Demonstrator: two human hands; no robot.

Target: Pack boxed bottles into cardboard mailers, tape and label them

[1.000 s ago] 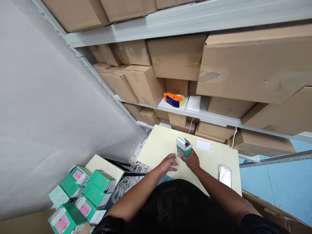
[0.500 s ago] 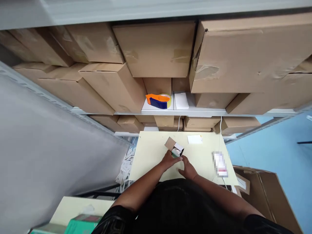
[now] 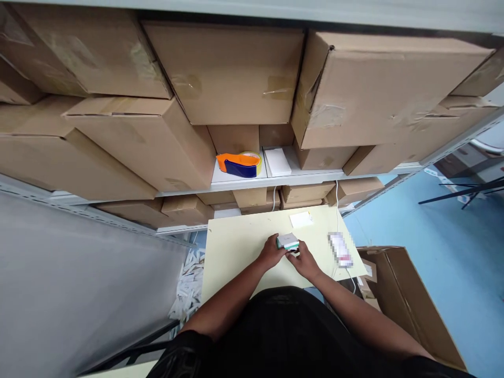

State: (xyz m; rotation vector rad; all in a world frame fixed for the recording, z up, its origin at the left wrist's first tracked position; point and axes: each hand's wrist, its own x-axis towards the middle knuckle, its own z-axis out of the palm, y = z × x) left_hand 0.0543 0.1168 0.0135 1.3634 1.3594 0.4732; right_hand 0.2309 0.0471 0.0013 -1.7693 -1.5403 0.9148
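Small box [image 3: 287,241] between left hand [image 3: 271,252] and right hand [image 3: 305,261], over surface [image 3: 232,254]. Card [image 3: 301,219] behind box, rightward, on surface. Shelf [image 3: 244,184] beyond surface: tape dispenser [image 3: 239,167] left of flat block [image 3: 277,162], cartons [image 3: 394,94] either side. Open carton [image 3: 413,299] right of surface.

Even, soft indoor light, with wide-angle stretch toward the edges.
The pale-yellow rectangular worktop [image 3: 232,247] reads bright; shade gathers beneath the white metal upper shelf [image 3: 315,13]. The black cloth shirt [image 3: 291,336] loses detail, the small white-and-green cardboard carton [image 3: 287,241] looks soft, and blocky pixelation masks a flat whitish rectangular object [image 3: 339,250].
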